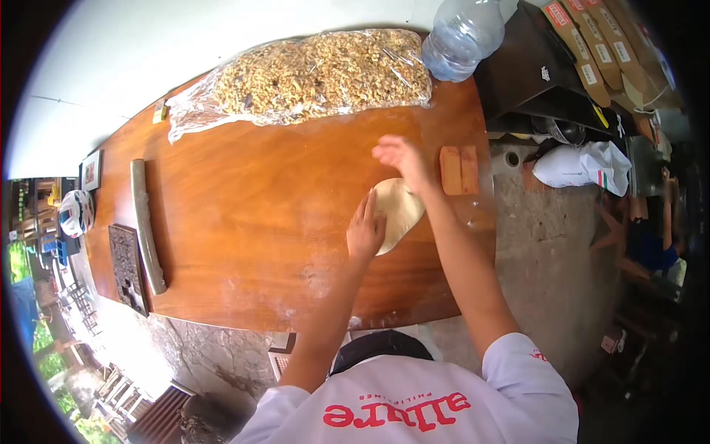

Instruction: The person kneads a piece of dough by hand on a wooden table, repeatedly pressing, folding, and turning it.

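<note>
A flat, pale oval sheet that looks like dough (403,211) lies on the wooden table (251,214) in front of me. My left hand (365,231) rests along the sheet's left edge, its fingers stretched out and pointing away from me. Just above the far right edge is my right hand (405,164), slightly blurred, with fingers extended to the left and nothing visible in them. Its wrist covers part of the sheet's right side. Faint whitish smears mark the tabletop nearer to me.
A large clear plastic bag of brownish bits (322,74) lies along the far edge, beside a big clear water bottle (462,41). Two wooden blocks (459,170) sit at right. On the left are a long grey rod (146,226) and a dark textured panel (129,268).
</note>
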Demonstrator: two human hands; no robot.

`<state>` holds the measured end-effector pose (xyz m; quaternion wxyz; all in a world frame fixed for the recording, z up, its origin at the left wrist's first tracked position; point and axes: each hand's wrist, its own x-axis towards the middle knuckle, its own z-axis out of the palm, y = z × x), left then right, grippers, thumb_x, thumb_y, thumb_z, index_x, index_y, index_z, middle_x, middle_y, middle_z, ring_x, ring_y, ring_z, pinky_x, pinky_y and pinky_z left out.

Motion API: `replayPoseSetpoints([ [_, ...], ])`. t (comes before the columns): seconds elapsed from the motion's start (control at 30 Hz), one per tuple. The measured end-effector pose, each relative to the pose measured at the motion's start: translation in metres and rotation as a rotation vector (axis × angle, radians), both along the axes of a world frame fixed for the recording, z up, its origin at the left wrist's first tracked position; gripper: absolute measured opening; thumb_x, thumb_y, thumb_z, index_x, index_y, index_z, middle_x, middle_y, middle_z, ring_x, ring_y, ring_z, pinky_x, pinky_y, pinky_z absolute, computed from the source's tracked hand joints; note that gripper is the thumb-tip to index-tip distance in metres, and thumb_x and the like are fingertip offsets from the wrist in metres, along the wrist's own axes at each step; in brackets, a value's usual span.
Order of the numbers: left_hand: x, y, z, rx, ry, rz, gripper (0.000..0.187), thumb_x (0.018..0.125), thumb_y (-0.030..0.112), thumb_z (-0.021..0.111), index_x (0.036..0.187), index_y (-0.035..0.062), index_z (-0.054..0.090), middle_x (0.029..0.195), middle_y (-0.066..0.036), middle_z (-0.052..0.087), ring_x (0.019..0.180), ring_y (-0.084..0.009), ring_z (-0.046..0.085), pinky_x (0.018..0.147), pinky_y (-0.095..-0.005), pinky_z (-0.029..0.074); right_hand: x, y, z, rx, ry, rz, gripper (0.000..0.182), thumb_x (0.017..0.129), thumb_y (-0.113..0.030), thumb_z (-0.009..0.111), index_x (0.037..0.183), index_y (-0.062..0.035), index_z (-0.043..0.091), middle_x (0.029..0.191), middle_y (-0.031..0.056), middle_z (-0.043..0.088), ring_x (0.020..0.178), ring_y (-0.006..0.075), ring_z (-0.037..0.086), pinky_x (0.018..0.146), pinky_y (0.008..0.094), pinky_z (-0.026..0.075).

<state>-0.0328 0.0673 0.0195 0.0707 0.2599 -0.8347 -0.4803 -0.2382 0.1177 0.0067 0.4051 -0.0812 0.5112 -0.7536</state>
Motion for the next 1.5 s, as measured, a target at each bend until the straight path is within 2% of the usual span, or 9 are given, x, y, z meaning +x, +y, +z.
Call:
replayPoseSetpoints([
  [0.2,0.062,0.068,-0.004,-0.113,-0.042,0.374,0.052,0.094,0.022,0.064,0.139,0.0005,0.049,0.128,-0.025,0.059,0.112,-0.0402,0.060,0.094,-0.0485,0.049,0.054,0.057,0.002,0.586,0.784,-0.072,0.027,0.097,-0.020,0.059,0.114,-0.0039,0.071,0.117,0.0155,0.071,0.110,0.0275,0.068,0.097,0.0385,0.053],
  [0.47,0.080,-0.024,0.008,0.127,0.139,0.317,0.040,0.101,0.030,0.057,0.127,-0.0001,0.060,0.110,-0.023,0.068,0.104,-0.0388,0.066,0.090,-0.0458,0.050,0.234,0.068,0.033,0.820,1.476,-0.180,0.053,0.085,-0.015,0.065,0.133,0.0036,0.053,0.138,0.0214,0.053,0.132,0.0396,0.047,0.114,0.0510,0.035],
  [0.67,0.043,-0.025,0.026,-0.120,-0.081,-0.200,0.039,0.102,0.038,0.049,0.101,0.0068,0.072,0.094,-0.020,0.071,0.090,-0.0434,0.066,0.080,-0.0520,0.052,0.301,0.088,0.038,0.796,1.473,0.035,0.043,0.084,-0.012,0.063,0.126,-0.0010,0.060,0.139,0.0215,0.053,0.132,0.0388,0.047,0.110,0.0519,0.036],
  [0.73,0.063,-0.016,0.027,-0.069,-0.131,-0.088,0.039,0.102,0.035,0.051,0.091,0.0049,0.073,0.091,-0.022,0.070,0.089,-0.0421,0.066,0.077,-0.0528,0.052,0.288,0.085,0.035,0.738,0.877,-0.346,0.039,0.085,-0.010,0.062,0.123,-0.0039,0.063,0.136,0.0209,0.056,0.129,0.0372,0.050,0.107,0.0513,0.038],
  [0.8,0.090,-0.005,0.020,-0.139,0.059,-0.118,0.032,0.101,0.030,0.051,0.102,0.0069,0.073,0.101,-0.019,0.071,0.092,-0.0402,0.066,0.080,-0.0522,0.050,0.271,0.068,0.045,0.745,1.025,-0.576,0.036,0.090,-0.013,0.058,0.125,-0.0054,0.063,0.132,0.0204,0.060,0.125,0.0367,0.054,0.105,0.0508,0.039],
  [0.93,0.138,0.021,0.009,-0.161,0.166,-0.087,0.033,0.101,0.024,0.050,0.123,0.0079,0.067,0.124,-0.015,0.066,0.114,-0.0356,0.061,0.098,-0.0492,0.045,0.281,0.068,0.024,0.898,1.328,-0.317,0.041,0.101,-0.028,0.042,0.130,-0.0076,0.063,0.136,0.0199,0.058,0.129,0.0388,0.051,0.110,0.0504,0.033],
  [1.03,0.148,0.022,-0.014,-0.302,0.109,-0.160,0.048,0.103,0.027,0.046,0.145,0.0059,0.049,0.151,-0.012,0.047,0.144,-0.0293,0.037,0.122,-0.0547,0.019,0.285,0.071,0.013,0.937,1.345,-0.200,0.044,0.102,-0.033,0.041,0.132,-0.0104,0.063,0.143,0.0187,0.053,0.135,0.0379,0.046,0.113,0.0520,0.029],
  [1.17,0.086,-0.006,-0.050,-0.509,0.076,-0.219,0.050,0.103,0.027,0.041,0.149,0.0076,0.044,0.155,-0.013,0.042,0.146,-0.0328,0.034,0.123,-0.0570,0.014,0.231,0.053,0.001,1.123,1.440,-0.141,0.046,0.101,-0.033,0.039,0.139,-0.0149,0.059,0.149,0.0165,0.048,0.139,0.0365,0.043,0.116,0.0576,0.022],
  [1.5,-0.088,-0.078,-0.034,-0.496,0.044,0.152,0.048,0.104,0.031,0.043,0.148,0.0130,0.048,0.152,-0.015,0.046,0.144,-0.0336,0.038,0.121,-0.0484,0.025,0.043,-0.041,-0.010,0.972,1.448,-0.279,0.035,0.090,-0.020,0.053,0.121,-0.0106,0.065,0.126,0.0128,0.062,0.122,0.0311,0.056,0.107,0.0506,0.034],
])
